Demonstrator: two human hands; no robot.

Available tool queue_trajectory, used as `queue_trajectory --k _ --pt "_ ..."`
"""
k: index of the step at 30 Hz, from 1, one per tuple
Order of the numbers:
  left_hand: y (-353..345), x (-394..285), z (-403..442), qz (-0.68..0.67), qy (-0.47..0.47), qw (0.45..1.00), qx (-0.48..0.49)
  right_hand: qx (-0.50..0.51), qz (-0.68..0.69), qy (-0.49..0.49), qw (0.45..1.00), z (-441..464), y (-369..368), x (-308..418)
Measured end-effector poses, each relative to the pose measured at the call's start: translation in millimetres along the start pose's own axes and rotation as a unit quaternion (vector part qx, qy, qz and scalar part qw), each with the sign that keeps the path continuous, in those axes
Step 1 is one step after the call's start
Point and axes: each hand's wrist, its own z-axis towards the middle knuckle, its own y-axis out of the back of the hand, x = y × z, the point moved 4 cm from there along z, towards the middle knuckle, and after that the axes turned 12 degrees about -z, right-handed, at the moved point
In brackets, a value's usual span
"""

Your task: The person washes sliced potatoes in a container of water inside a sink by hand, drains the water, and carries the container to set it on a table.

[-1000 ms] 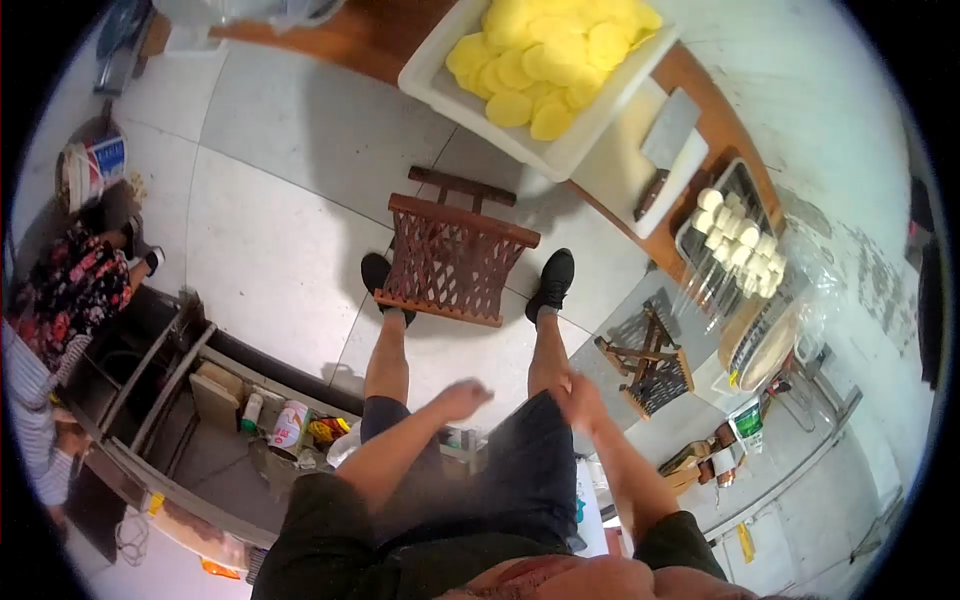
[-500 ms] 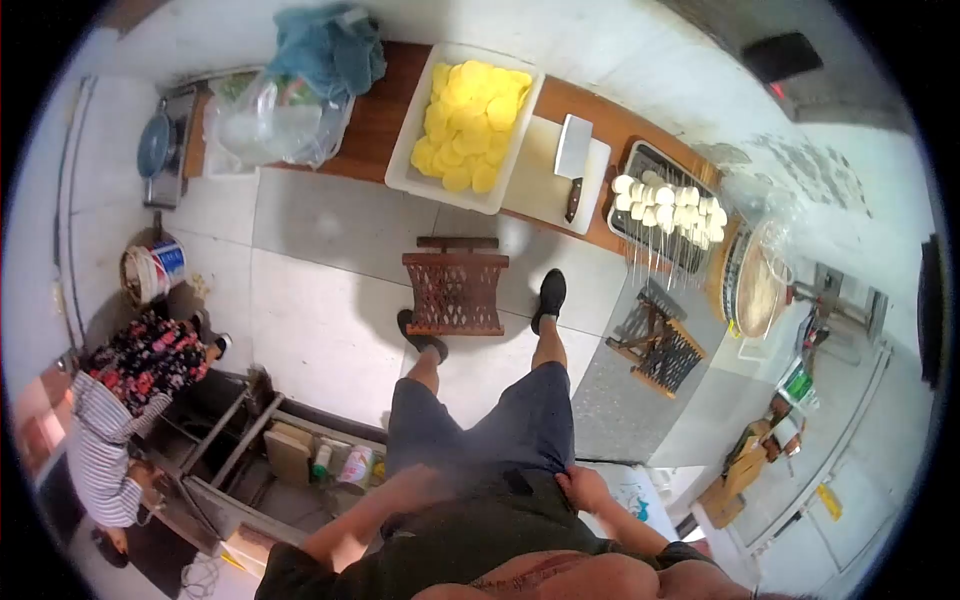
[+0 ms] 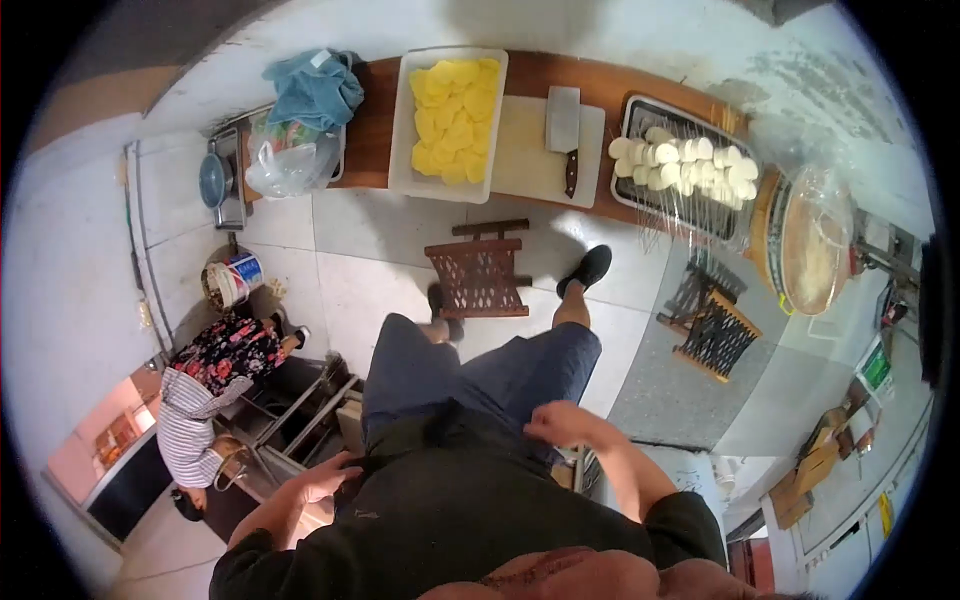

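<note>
My left hand is beside my left hip, at the edge of my dark shirt. Its fingers are apart, with nothing visible in them. Over the top of my right thigh, my right hand is curled closed, and no object shows in it. Both hands are near my dark blue shorts. A brown folding stool with a lattice seat stands on the floor between my feet. Beyond it, a white tub of yellow slices rests on a wooden counter.
A cleaver lies on a cutting board. Right of it, a metal tray holds skewered white slices. A second folding stool stands at right. Another person bends over at left, near a bucket.
My left hand has moved from my waist out to my left hip. My right hand has left the shorts' edge and moved over the thigh. The view has shifted, and my legs look more bent.
</note>
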Motion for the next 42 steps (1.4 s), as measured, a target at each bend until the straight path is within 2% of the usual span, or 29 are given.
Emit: queue_trajectory --k 1,2,4,6,7,8,9,10,11,12,13,14,16,17,18,19,21,24,25,28,31,35,36,37,38,39,42 --pt "6.5 1.4 0.5 -0.095 0.043 0.995 0.009 -0.054 0.044 -0.026 0.997 10.2 11.7 -5.4" --pt "14.2 -12.4 -1.9 0.003 0.005 0.999 0.036 -0.106 0.086 -0.055 0.989 22.2 24.0 -11.8" --pt "38.9 -29.5 6.9 0.157 -0.051 0.983 0.080 -0.221 0.049 -0.067 0.972 65.0 42.9 -34.8" --pt "70.2 -33.9 27.0 0.271 -0.097 0.953 0.100 -0.224 0.052 -0.107 0.967 121.6 55.9 -61.7" --pt "114.0 -0.4 53.8 0.405 -0.194 0.882 0.140 -0.264 0.029 -0.102 0.959 154.8 58.6 -76.1" --pt "138.8 9.0 65.5 0.323 -0.121 0.927 0.151 -0.304 0.005 -0.099 0.947 186.0 61.6 -87.0" --pt "158.3 16.8 78.9 0.180 -0.018 0.973 0.141 -0.312 -0.015 -0.124 0.942 219.9 73.8 -96.0" --pt "174.4 30.0 87.6 0.080 0.057 0.987 0.126 -0.307 -0.033 -0.149 0.939 245.3 76.0 -99.5" --pt "175.8 27.5 89.2 0.021 0.104 0.988 0.116 -0.347 -0.069 -0.158 0.922 264.7 79.7 -99.5" --pt "175.2 16.0 100.3 0.060 0.104 0.987 0.109 -0.393 -0.113 -0.162 0.898 286.1 92.3 -102.3" --pt "166.8 -7.0 105.7 0.098 0.105 0.984 0.102 -0.351 -0.111 -0.225 0.902 314.1 93.0 -111.7" --pt "163.8 -14.5 109.7 0.075 0.065 0.983 0.154 -0.358 -0.153 -0.229 0.892 334.8 94.8 -112.7" --pt "168.8 -14.7 119.7 0.023 0.056 0.982 0.179 -0.373 -0.232 -0.231 0.868 374.4 101.1 -113.5" --pt "176.9 -11.7 137.1 0.000 0.078 0.985 0.155 -0.353 -0.209 -0.223 0.884 384.5 111.1 -108.0" --pt "183.5 -7.2 155.0 -0.024 0.106 0.985 0.131 -0.372 -0.254 -0.211 0.868 399.1 119.6 -110.8" --pt "190.7 -2.2 182.9 0.044 0.123 0.986 0.107 -0.385 -0.296 -0.197 0.852 413.4 123.3 -114.9" --pt "176.7 -54.0 188.3 0.125 0.058 0.990 0.043 -0.406 -0.367 -0.145 0.824 428.8 128.4 -117.9" --pt "151.3 -124.0 200.0 0.280 -0.044 0.958 -0.036 -0.187 -0.311 -0.139 0.921 460.8 116.5 -146.5" --pt "147.3 -134.6 202.4 0.336 -0.077 0.937 -0.054 -0.193 -0.338 -0.123 0.913 459.2 118.7 -147.6" --pt "148.2 -118.8 220.1 0.324 -0.042 0.945 -0.019 -0.101 -0.339 -0.111 0.929 452.8 111.7 -156.2" --pt "163.2 -50.5 253.6 0.492 -0.077 0.861 0.107 -0.038 -0.307 -0.120 0.943 440.5 89.6 -178.2" --pt "84.5 -140.0 177.7 0.583 0.013 0.759 0.289 -0.048 -0.300 -0.128 0.944 408.7 45.3 -201.0" --pt "65.7 -157.8 163.5 0.600 0.038 0.725 0.335 -0.017 -0.261 -0.163 0.951 397.5 45.6 -201.5" --pt "83.8 -121.6 171.5 0.575 0.062 0.753 0.313 -0.041 -0.263 -0.164 0.950 390.1 38.1 -208.3" --pt "73.7 -125.3 164.6 0.547 0.085 0.780 0.293 -0.063 -0.265 -0.165 0.948 382.8 26.0 -216.3" --pt "60.0 -131.5 160.9 0.563 0.060 0.766 0.305 -0.064 -0.262 -0.177 0.947 377.6 13.7 -223.8" --pt "15.1 -154.5 148.9 0.499 0.011 0.827 0.258 -0.089 -0.250 -0.207 0.942 368.3 -4.5 -241.2"
